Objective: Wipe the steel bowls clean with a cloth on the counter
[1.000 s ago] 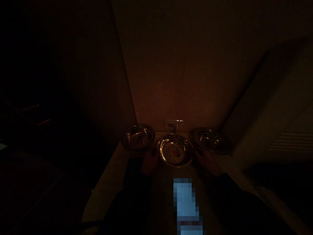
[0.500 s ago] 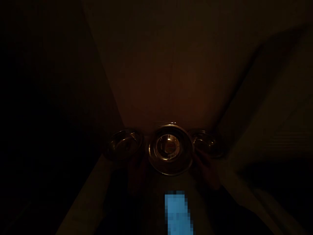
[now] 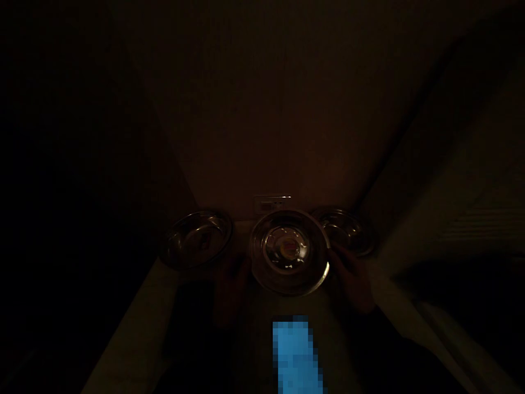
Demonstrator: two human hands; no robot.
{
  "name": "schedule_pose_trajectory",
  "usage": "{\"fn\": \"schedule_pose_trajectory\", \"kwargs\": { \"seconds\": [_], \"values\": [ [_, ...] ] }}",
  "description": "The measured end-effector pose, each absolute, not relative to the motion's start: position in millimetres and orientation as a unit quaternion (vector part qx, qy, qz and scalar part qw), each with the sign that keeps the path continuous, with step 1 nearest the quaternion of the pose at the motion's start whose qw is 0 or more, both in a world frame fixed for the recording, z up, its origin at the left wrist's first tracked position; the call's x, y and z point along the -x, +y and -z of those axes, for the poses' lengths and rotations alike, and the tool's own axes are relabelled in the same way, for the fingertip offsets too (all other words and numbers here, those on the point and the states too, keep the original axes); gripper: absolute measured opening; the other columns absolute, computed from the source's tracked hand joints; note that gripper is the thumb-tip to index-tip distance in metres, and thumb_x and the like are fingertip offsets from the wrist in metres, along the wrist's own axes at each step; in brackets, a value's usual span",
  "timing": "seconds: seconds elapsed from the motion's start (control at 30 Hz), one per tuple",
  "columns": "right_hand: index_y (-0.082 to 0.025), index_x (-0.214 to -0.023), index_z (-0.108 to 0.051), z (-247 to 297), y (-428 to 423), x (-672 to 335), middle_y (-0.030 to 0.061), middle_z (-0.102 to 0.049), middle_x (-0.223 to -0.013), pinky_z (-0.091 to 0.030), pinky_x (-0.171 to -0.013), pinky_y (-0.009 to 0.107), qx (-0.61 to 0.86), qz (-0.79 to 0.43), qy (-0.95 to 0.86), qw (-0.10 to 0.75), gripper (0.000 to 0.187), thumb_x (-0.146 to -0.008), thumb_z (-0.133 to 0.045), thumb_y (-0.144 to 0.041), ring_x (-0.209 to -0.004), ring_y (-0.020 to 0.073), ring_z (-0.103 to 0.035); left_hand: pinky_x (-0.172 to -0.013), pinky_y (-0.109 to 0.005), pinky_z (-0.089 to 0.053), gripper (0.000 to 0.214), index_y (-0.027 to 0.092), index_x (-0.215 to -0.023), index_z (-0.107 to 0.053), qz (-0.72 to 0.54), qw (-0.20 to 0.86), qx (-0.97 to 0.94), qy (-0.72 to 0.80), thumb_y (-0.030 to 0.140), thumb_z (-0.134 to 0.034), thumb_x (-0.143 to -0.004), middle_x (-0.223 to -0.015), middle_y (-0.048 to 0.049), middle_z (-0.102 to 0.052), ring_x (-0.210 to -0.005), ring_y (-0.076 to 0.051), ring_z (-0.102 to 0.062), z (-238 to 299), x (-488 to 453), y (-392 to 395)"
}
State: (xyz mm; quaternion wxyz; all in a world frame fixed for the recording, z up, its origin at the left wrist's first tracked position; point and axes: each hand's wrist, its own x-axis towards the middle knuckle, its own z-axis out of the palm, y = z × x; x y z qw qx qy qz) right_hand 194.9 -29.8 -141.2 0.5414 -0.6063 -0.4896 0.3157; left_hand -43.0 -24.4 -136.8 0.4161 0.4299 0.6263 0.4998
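Observation:
A shiny round metal basin with a wide rim and a small label at its centre is tilted toward me between my hands. My right hand grips the rim at its right side, fingers closed round the edge. At the left side my left hand is very dark, with its fingers by the rim; it looks closed on it. A second metal basin rests to the left, and a third metal basin to the right, partly behind the held one and my right hand.
The pale table runs back to a dim wall with a socket plate low on it. A bright blue, pixelated rectangle, like a lit screen, lies nearest me. Dark shapes border both sides; the room is very dim.
The held basin has tilted slightly, so its label shows more clearly and light glints on its lower right rim. The view has shifted a little; both hands keep about the same places.

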Motion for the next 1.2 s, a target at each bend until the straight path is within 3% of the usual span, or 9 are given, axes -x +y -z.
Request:
{"fn": "schedule_pose_trajectory", "kwargs": {
  "seconds": [0.17, 0.6, 0.83, 1.2],
  "values": [
    [-0.021, -0.111, -0.066, 147, -27, -197, 0.0081, -0.066, -0.115, -0.046, -0.093, 0.044, 0.609, -0.32, -0.482, 0.542, 0.048, -0.077, -0.058, -0.053, -0.109, 0.0285, -0.059, -0.092, -0.036, -0.045, 0.036, 0.009, -0.104, -0.065, -0.475, 0.418, -0.433, 0.642, 0.032, -0.058, -0.078, -0.111, -0.0129, -0.067, -0.104, -0.023, -0.061, 132, 40, -25],
    [-0.017, -0.116, -0.063, 160, -22, -200, 0.0119, -0.062, -0.121, -0.039, -0.1, 0.047, 0.603, -0.304, -0.524, 0.519, 0.049, -0.079, -0.055, -0.049, -0.114, 0.0279, -0.055, -0.091, -0.037, -0.045, 0.039, 0.007, -0.104, -0.065, -0.444, 0.407, -0.464, 0.65, 0.035, -0.054, -0.079, -0.109, -0.0137, -0.067, -0.102, -0.025, -0.061, 131, 40, -24],
    [-0.02, -0.116, -0.062, 166, -22, -202, 0.0111, -0.062, -0.121, -0.039, -0.1, 0.047, 0.591, -0.287, -0.553, 0.513, 0.043, -0.081, -0.053, -0.043, -0.112, 0.0258, -0.056, -0.092, -0.038, -0.044, 0.041, 0.009, -0.104, -0.065, -0.446, 0.404, -0.465, 0.649, 0.04, -0.053, -0.079, -0.109, -0.0127, -0.067, -0.103, -0.025, -0.061, 138, 42, -24],
    [-0.019, -0.117, -0.059, 166, -23, -201, 0.0122, -0.063, -0.119, -0.043, -0.096, 0.046, 0.592, -0.271, -0.564, 0.508, 0.042, -0.082, -0.052, -0.042, -0.11, 0.0263, -0.057, -0.092, -0.039, -0.045, 0.033, 0.011, -0.1, -0.065, -0.466, 0.388, -0.45, 0.655, 0.033, -0.056, -0.077, -0.107, -0.0127, -0.068, -0.101, -0.025, -0.062, 135, 40, -23]
  ]
}}
